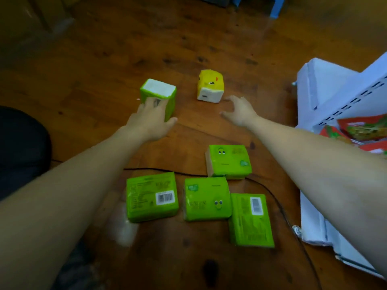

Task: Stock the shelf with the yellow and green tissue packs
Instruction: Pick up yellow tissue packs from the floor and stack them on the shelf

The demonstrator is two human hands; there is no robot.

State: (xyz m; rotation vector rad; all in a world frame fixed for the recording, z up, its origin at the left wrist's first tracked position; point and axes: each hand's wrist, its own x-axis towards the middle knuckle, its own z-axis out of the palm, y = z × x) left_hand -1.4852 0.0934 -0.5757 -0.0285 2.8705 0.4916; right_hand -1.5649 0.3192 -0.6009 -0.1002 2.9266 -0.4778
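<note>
Pickup step, I'd say: the left hand [149, 118] is clamped round the upright green tissue pack [159, 91] on the floor [104, 70], and the right hand [238, 110], fingers spread and empty, sits just short of the yellow tissue pack [210, 84]. Next the right has to close on it, then both packs go right to the white shelf [326, 80], which shows only red packets [364, 128]. Four flat green packs [206, 198] wait nearer.

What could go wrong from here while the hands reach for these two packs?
The left hand holds the upright green pack by its near side; it may tip. The right hand, open, could knock the yellow pack away. The black cable by the lying packs may snag.
</note>
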